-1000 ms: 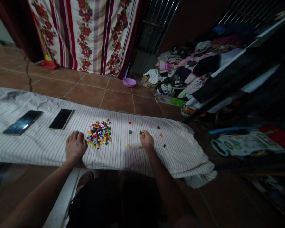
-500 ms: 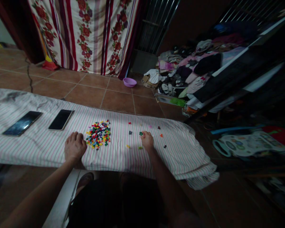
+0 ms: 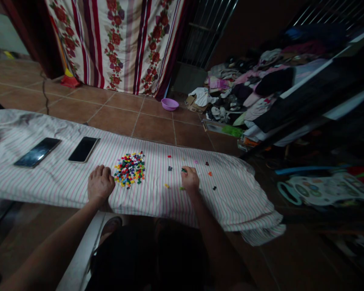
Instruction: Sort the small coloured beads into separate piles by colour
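Note:
A heap of small multicoloured pieces (image 3: pixel 130 169) lies on the striped cloth (image 3: pixel 157 202). Just left of it my left hand (image 3: pixel 100 182) rests on the cloth, its fingers curled and closed; whatever they hold, if anything, is hidden. My right hand (image 3: pixel 190 178) is pinched at a dark green piece (image 3: pixel 184 170) among small spread-out groups. Around it lie red pieces (image 3: pixel 169 156), grey ones (image 3: pixel 170 168), yellow ones (image 3: pixel 166 186), light green ones (image 3: pixel 182 188), pink ones (image 3: pixel 195 161), orange ones (image 3: pixel 210 173) and black ones (image 3: pixel 214 188).
Two phones, one (image 3: pixel 38 152) farther left and one (image 3: pixel 83 149) nearer the heap, lie on the cloth. Beyond its far edge, a purple basin (image 3: pixel 170 104) stands on the tiled floor, near piled clothes (image 3: pixel 245 89) and a flowered curtain (image 3: pixel 127 48).
The whole view has shifted slightly, moving the scene to the right. My right hand's fingers have closed further over the dark green piece. My left hand stays beside the heap.

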`<state>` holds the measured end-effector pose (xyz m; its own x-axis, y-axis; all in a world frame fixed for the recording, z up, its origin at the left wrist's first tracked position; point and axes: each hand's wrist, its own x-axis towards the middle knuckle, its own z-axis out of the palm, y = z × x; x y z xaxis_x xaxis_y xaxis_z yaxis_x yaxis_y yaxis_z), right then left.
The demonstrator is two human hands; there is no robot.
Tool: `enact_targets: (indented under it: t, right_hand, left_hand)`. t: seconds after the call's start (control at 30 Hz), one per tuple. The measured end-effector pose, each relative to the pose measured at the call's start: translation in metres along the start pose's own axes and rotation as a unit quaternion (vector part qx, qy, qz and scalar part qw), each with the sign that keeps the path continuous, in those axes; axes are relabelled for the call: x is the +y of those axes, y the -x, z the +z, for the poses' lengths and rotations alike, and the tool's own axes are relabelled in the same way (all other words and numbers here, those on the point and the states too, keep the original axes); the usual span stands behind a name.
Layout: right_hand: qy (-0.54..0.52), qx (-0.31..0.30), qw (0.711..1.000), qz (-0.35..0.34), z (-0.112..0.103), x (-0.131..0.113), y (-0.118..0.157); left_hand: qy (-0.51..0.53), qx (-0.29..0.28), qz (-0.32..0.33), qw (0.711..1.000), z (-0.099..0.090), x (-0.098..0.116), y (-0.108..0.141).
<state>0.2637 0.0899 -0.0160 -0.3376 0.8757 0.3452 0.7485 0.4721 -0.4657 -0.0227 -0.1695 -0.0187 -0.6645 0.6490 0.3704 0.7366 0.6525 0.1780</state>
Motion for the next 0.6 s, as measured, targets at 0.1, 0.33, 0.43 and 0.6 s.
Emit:
enact_targets:
  t: [0.1, 0.33, 0.43, 0.6]
  right_hand:
    - [-0.049, -0.015, 0.998, -0.041, 0.002, -0.024, 0.010]
    - [-0.139, -0.134, 0.968, -0.163, 0.025, -0.085, 0.044]
    - [-0.147, -0.191, 0.949, -0.202, 0.030, -0.106, 0.058]
    - [-0.108, -0.249, 0.935, -0.229, 0.032, -0.130, 0.070]
  left_hand:
    - [0.008, 0.000, -0.003, 1.000, 0.000, 0.000, 0.000]
    - [0.023, 0.000, -0.002, 1.000, 0.000, 0.000, 0.000]
    - [0.025, -0.002, -0.001, 1.000, 0.000, 0.000, 0.000]
    - [0.021, -0.007, -0.003, 1.000, -0.002, 0.000, -0.001]
